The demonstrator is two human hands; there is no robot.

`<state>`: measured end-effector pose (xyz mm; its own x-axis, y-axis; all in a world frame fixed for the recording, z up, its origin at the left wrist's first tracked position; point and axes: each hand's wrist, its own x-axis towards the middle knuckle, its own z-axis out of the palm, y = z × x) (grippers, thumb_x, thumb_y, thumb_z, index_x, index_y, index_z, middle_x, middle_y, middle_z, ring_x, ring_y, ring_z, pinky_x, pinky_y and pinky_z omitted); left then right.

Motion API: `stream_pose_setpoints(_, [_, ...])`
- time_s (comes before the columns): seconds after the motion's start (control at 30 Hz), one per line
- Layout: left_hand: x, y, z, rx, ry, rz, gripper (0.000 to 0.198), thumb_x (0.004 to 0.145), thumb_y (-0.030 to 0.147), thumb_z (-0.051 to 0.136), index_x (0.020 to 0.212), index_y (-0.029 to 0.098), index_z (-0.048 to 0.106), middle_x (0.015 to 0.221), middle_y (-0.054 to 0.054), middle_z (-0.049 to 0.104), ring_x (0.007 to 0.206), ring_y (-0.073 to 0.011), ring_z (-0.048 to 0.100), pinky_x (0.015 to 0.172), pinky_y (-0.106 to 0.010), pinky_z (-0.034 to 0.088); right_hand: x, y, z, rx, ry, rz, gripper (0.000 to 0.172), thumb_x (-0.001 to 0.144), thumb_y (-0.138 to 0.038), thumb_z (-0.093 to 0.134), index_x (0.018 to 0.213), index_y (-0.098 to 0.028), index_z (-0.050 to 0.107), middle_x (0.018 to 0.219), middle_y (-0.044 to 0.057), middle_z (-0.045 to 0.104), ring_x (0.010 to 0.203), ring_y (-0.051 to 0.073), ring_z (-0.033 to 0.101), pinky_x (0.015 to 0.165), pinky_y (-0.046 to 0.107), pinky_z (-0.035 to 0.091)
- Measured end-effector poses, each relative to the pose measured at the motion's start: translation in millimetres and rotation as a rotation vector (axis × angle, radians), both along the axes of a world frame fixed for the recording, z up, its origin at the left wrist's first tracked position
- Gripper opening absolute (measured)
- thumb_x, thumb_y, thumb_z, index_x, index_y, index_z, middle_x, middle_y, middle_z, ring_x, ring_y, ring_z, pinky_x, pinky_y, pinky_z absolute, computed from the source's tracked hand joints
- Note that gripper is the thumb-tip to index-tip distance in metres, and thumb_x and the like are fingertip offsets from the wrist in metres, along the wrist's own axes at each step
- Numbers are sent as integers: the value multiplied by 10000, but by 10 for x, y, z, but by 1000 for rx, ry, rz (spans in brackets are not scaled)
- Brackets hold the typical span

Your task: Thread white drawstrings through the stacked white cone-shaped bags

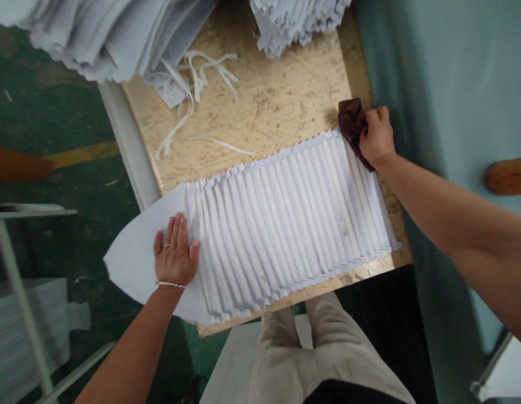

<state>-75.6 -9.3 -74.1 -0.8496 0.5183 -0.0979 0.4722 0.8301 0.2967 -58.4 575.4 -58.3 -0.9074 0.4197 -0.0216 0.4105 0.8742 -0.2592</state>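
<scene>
Below you lies a green painted floor [54, 95] with a yellow stripe [83, 148], and your beige trousers [302, 359] show at the bottom of the view. To your right hangs a teal sheet [446, 84]. In front of you is a speckled wooden counter [260, 95] with a pale metal edge strip [129, 146] along its left side.

Two stacks of folded white paper [109, 39] sit along the far side of the counter. Nearer you, the pleated white paper sheet [286, 224] lies flat across the counter, its pleats running toward you and away. Its unpleated, pointed end [134, 264] sticks out past the counter's left edge.

Your left hand [176, 249] is spread, palm down, fingers apart, pressing where the flat end meets the first pleats. Your right hand [376, 134] is curled around a dark brown cloth [351, 126], pinching it against the far corner of the pleats.

Loose white paper strips [188, 95] lie on the counter near the stacks. A ring [165, 245] and a thin bracelet [170, 285] show on your left hand and wrist.
</scene>
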Motion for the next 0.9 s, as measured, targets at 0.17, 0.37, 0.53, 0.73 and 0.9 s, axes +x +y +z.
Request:
stream_pose_setpoints(0.17, [13, 9, 4, 25, 5, -7, 662, 977, 422, 270, 1556, 149, 104, 1595, -132, 214, 1479, -272, 196, 1205, -509, 105, 1121, -351, 189, 135, -10, -47, 197, 843, -105, 475, 1028, -118, 543, 1096, 148, 515, 938, 232, 556, 814, 375, 485])
stream_pose_setpoints(0.37, [18, 1, 11, 45, -2, -5, 668, 977, 431, 268, 1554, 134, 109, 1586, -158, 231, 1481, -275, 190, 1203, -513, 97, 2865, -1046, 567, 160, -252, -137, 122, 816, -162, 498, 931, -162, 541, 893, 116, 535, 598, 182, 505, 527, 328, 408])
stream_pose_setpoints(0.53, [18, -13, 10, 56, -12, -18, 675, 982, 450, 231, 1549, 104, 113, 1576, -185, 243, 1488, -274, 164, 1198, -523, 91, 2903, -1443, 674, 184, -242, -246, 220, 874, -193, 439, 1067, -151, 537, 984, 144, 537, 737, 225, 547, 576, 328, 410])
stream_pose_setpoints(0.73, [4, -67, -18, 82, -36, 3, 664, 989, 451, 184, 1544, 90, 131, 1580, -181, 242, 1489, -258, 166, 1200, -499, 109, 2843, -2004, 617, 110, -368, -237, 271, 872, -202, 485, 1124, -175, 582, 1038, 111, 539, 700, 177, 519, 526, 284, 315])
stream_pose_setpoints(0.9, [-18, -89, -8, 166, -69, 58, 660, 991, 450, 148, 1535, 75, 168, 1585, -164, 244, 1493, -231, 154, 1206, -460, 138, 2979, -2443, 780, 102, -361, -328, 285, 931, -252, 455, 1167, -162, 585, 1076, 122, 532, 724, 164, 517, 548, 275, 310])
